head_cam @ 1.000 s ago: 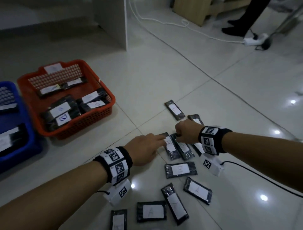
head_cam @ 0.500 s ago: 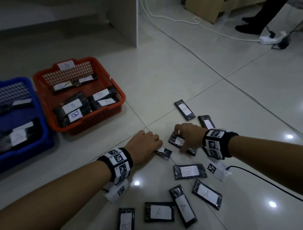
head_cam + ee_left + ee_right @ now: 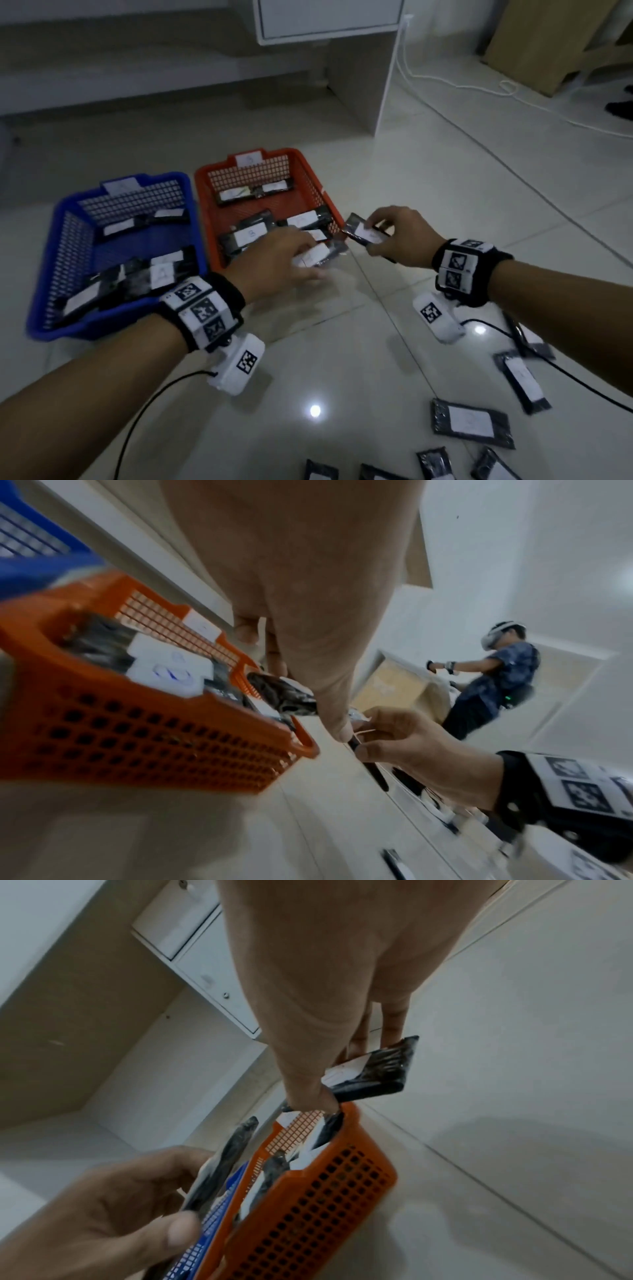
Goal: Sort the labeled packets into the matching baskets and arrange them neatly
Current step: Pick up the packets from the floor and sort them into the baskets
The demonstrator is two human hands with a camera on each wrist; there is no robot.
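Note:
My left hand grips a black packet with a white label over the near right corner of the orange basket. Its thumb and fingers pinch that packet in the left wrist view. My right hand holds a second labelled packet just right of the basket's rim, pinched between thumb and fingers in the right wrist view. The orange basket holds several labelled packets. A blue basket to its left holds more.
Several labelled packets lie loose on the tiled floor at the lower right. A black cable trails from my right wrist over them. A white cabinet stands behind the baskets. Another person stands farther off.
Both hands lifted packets off the floor pile and carried them left and forward to the orange basket. The head view swung left, bringing both baskets to the centre.

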